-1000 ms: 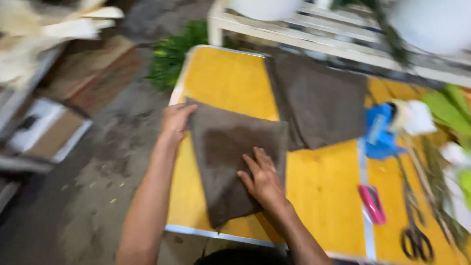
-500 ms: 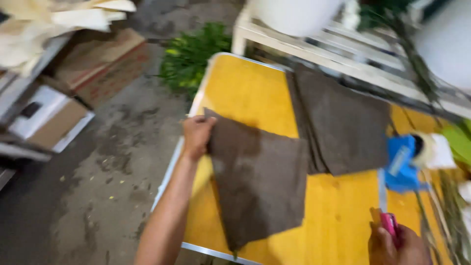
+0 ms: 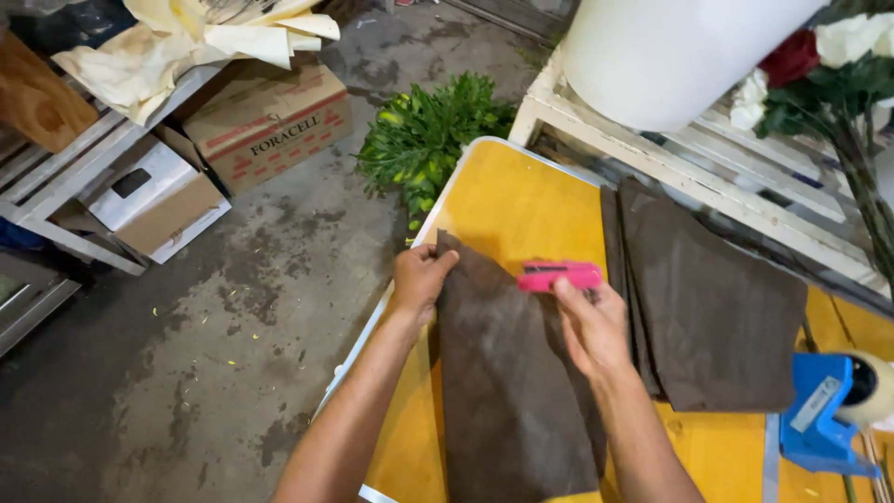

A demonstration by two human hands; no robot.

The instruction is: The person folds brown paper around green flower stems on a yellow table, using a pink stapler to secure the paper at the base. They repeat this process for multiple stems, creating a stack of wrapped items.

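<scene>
A folded sheet of dark brown wrapping paper (image 3: 507, 373) lies on the yellow table (image 3: 517, 200). My left hand (image 3: 419, 279) pinches its upper left corner. My right hand (image 3: 591, 326) grips a pink stapler (image 3: 559, 276) at the sheet's upper right edge. A stack of the same brown sheets (image 3: 712, 298) lies flat just to the right, apart from both hands.
A blue tape dispenser (image 3: 829, 410) stands at the table's right edge. A bunch of green leaves (image 3: 424, 140) lies on the concrete floor by the table's far corner. Cardboard boxes (image 3: 265, 121) sit at the left. A white slatted bench (image 3: 708, 163) holds a white bucket (image 3: 670, 51) and flowers (image 3: 829, 65).
My right hand left the brown sheet, took the pink stapler from the right side of the table, and brought it to the sheet's top edge. My left hand kept hold of the corner.
</scene>
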